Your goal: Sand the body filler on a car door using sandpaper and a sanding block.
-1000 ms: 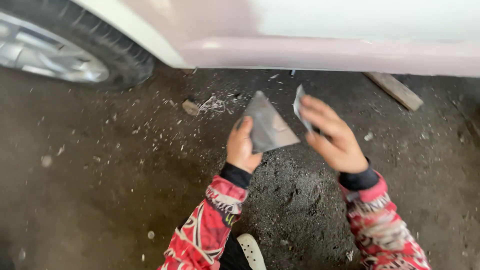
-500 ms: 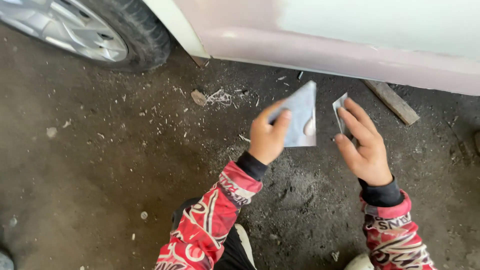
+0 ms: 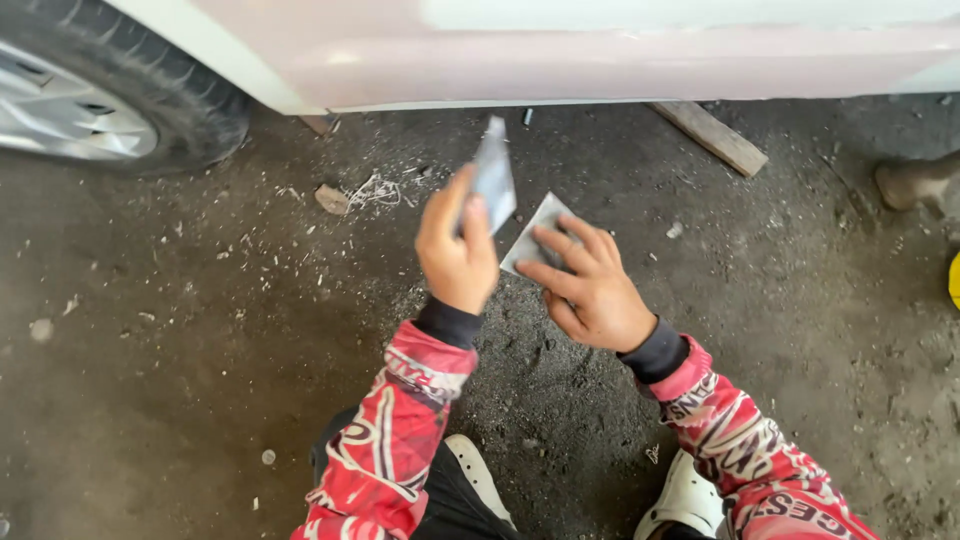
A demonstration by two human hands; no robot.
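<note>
The left hand [image 3: 457,255] pinches a grey sheet of sandpaper [image 3: 494,180] between thumb and fingers, holding it upright and edge-on above the dirty concrete floor [image 3: 200,350], just below the pale car sill [image 3: 600,70]. The right hand [image 3: 590,290], just beside it, grips a second, smaller grey piece of sandpaper [image 3: 535,235] under its bent fingers, tilted flat toward the camera. A car tyre [image 3: 150,100] stands at the upper left, and a wooden block [image 3: 710,135] lies under the sill to the right.
</note>
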